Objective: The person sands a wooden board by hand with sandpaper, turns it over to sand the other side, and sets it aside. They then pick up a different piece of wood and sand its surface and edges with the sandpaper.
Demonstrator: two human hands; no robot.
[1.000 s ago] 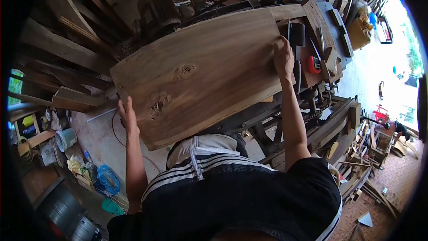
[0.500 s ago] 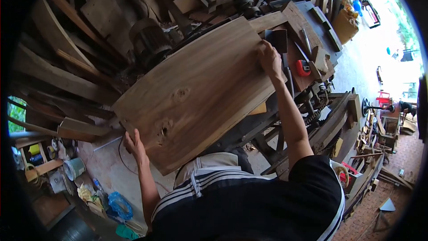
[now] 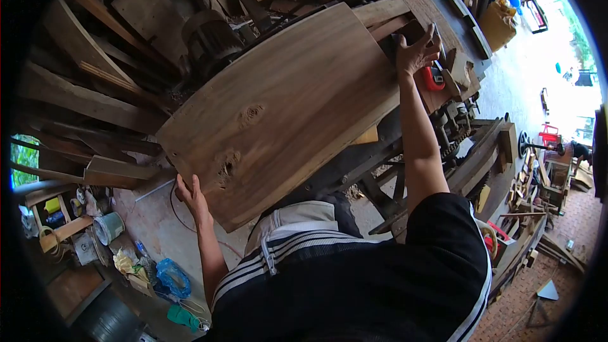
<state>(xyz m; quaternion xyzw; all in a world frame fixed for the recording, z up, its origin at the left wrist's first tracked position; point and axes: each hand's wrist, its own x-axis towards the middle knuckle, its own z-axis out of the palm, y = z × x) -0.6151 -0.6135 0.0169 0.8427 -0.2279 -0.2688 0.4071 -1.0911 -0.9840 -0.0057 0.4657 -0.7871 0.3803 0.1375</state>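
Observation:
A broad wooden slab (image 3: 297, 101) with two dark knots lies slanted in front of me, over a dark machine. My left hand (image 3: 194, 197) grips its near left end, with the thumb against the edge and part of the fingers hidden. Past the far right end of the slab, my right hand (image 3: 418, 54) is raised off the wood, its fingers spread and curved with nothing in them. Just beside that wrist sits a red tape measure (image 3: 433, 79) on a brown board.
An electric motor (image 3: 211, 33) stands behind the slab, with planks (image 3: 76, 98) leaning on the left. Wood blocks (image 3: 461, 68) lie on the machine top at right. A bucket (image 3: 109, 228) and a blue plastic bag (image 3: 173, 277) are on the floor at lower left.
My right hand has let go of the slab's far right end and moved right, with its fingers opening. My left hand stays at the near left end.

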